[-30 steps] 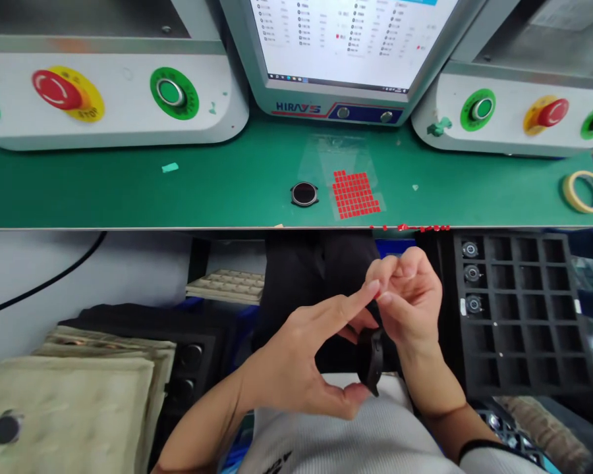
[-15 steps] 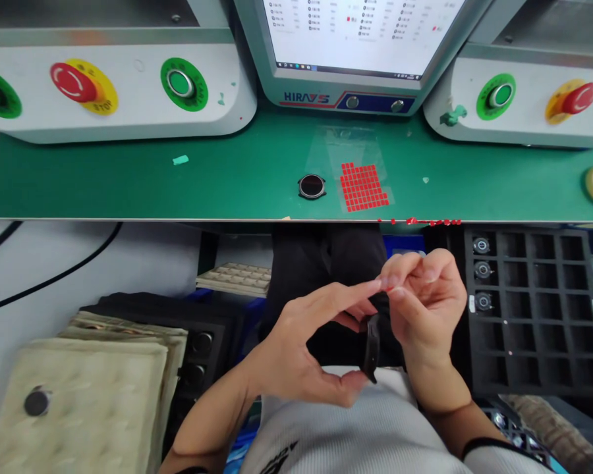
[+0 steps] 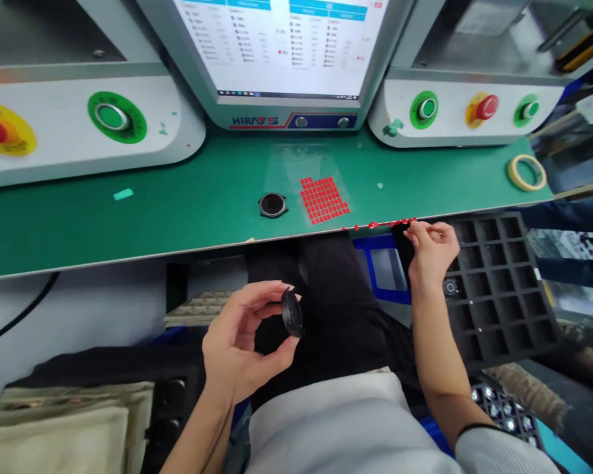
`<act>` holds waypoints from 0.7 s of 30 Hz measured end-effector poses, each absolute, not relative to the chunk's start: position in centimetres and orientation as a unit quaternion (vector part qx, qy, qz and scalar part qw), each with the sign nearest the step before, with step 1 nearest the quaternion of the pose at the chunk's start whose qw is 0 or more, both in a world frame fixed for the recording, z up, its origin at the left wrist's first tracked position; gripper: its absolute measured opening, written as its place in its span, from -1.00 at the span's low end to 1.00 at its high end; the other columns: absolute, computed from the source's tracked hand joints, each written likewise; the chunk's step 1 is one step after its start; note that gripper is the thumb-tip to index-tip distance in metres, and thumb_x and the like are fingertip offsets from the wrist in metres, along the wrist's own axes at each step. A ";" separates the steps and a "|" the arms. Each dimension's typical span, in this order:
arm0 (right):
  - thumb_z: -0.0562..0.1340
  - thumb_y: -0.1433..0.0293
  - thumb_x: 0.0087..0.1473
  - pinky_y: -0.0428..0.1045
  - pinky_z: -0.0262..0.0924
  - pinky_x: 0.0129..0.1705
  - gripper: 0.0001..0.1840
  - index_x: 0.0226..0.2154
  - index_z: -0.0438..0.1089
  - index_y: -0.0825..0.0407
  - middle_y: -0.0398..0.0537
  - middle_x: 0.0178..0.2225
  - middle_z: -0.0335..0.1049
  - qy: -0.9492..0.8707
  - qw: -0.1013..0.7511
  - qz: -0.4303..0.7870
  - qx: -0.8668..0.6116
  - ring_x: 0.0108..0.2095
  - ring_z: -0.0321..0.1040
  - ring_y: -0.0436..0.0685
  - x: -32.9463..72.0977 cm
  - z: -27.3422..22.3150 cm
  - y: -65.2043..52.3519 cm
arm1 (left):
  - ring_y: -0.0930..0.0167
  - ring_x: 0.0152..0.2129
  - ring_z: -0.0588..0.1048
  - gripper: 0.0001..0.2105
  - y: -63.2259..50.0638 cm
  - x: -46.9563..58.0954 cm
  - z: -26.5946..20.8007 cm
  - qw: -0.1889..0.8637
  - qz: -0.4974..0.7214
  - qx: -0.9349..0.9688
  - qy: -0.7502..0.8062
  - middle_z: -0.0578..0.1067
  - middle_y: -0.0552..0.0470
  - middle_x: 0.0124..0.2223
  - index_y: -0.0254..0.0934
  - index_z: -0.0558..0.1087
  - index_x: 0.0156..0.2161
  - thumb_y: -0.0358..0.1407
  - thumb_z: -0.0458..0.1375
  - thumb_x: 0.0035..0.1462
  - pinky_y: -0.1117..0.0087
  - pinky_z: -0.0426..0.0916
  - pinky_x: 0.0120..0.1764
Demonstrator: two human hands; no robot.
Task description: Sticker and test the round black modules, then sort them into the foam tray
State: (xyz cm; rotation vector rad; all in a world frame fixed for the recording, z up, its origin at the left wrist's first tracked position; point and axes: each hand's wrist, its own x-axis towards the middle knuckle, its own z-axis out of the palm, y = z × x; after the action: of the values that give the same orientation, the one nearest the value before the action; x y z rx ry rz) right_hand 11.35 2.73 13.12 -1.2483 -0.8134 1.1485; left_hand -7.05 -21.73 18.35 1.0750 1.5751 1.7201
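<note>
The left hand point(image 3: 232, 355) has its grip closed on a watch point(image 3: 292, 313), thumb at the lower end and fingers at the upper; the watch is held edge-on, in front of the bench point(image 3: 197, 220) and below its front edge. The right hand point(image 3: 432, 253) is raised to that edge, fingertips at the right end of a row of red bits point(image 3: 373, 225); its fingers are drawn close together, but whether they pinch a bit cannot be told.

On the bench, left of the row and near the front edge, a second watch point(image 3: 273, 205) lies face up. Just to its right is a sheet of red squares point(image 3: 325, 199). A tape roll point(image 3: 512, 172) lies near the bench's right end, and a green scrap point(image 3: 123, 194) toward the left. At the rear edge stands a monitor point(image 3: 296, 52). Below the front edge, beside the right forearm, a black tray point(image 3: 537, 274) carries a third watch point(image 3: 451, 287) at its left side.
</note>
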 end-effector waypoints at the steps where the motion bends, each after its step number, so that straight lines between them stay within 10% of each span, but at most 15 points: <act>1: 0.46 0.47 -0.38 -0.17 0.39 -0.47 -0.54 -0.49 0.16 -0.01 -0.38 -0.63 0.40 -0.347 0.589 0.492 -0.539 -0.59 0.36 -0.11 11.6 12.6 2.9 | 0.44 -0.19 0.58 -0.43 -21.7 -7.0 18.3 0.283 0.640 0.398 0.593 0.53 0.00 -0.09 -0.18 0.44 0.07 -0.59 0.28 -0.10 0.52 0.54 -0.13; 21: 0.50 0.24 -0.28 -0.16 0.21 -0.64 -0.47 -0.46 0.14 -0.02 -0.37 -0.62 0.23 -0.400 0.544 0.452 -0.583 -0.64 0.24 -0.08 11.9 10.9 3.3 | 0.44 -0.19 0.58 -0.48 -21.5 -7.6 17.6 0.296 0.623 0.386 0.613 0.52 0.00 -0.08 -0.19 0.45 0.04 -0.57 0.30 -0.08 0.52 0.53 -0.12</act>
State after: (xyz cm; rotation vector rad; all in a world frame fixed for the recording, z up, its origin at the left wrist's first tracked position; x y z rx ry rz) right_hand 11.87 3.32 10.94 -1.3841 -0.9504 1.0721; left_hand -7.60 -21.53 17.64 1.0271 1.6305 1.6569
